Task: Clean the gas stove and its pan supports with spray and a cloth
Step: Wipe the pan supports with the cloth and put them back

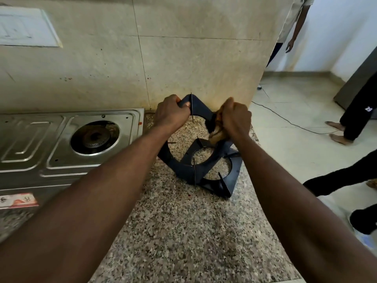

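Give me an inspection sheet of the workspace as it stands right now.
Surface: speckled granite counter, a few small reddish specks.
Job's things: held pan support tilted up, its lower edge on the counter; second pan support lies flat beside it; steel gas stove with its burner bare; no spray seen.
Clutter: printed packet at the stove's front edge.
Hands: left hand grips the held support's top corner; right hand presses a brown cloth on its right side.
Cables: black cable across the floor.
Surroundings: stained wall tiles; bystanders standing at right.
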